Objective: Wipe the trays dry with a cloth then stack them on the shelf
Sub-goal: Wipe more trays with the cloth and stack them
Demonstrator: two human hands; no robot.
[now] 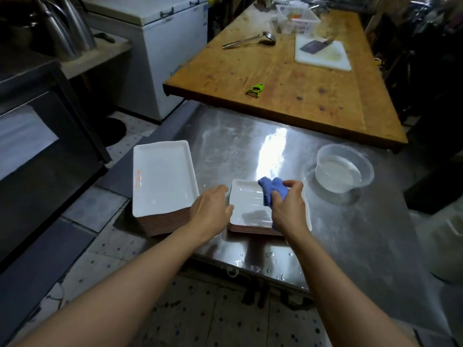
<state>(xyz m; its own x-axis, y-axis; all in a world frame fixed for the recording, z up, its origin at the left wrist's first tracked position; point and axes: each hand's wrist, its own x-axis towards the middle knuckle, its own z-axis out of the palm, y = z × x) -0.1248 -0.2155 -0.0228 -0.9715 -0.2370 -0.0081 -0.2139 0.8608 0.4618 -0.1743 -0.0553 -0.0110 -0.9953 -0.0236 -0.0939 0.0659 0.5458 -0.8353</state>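
Note:
A tall stack of white rectangular trays stands at the left edge of the steel table. To its right lies a short stack of trays, white on top with brown undersides. My left hand rests on the short stack's left rim, fingers curled over the edge. My right hand is closed on a crumpled blue cloth and presses it onto the top tray's right side. The hand hides the tray's right edge.
A clear plastic bowl with water sits on the steel table to the right. Behind it stands a wooden table with a green peeler, a ladle, a white cutting board with a cleaver, and a white basket. A chest freezer stands at the back left.

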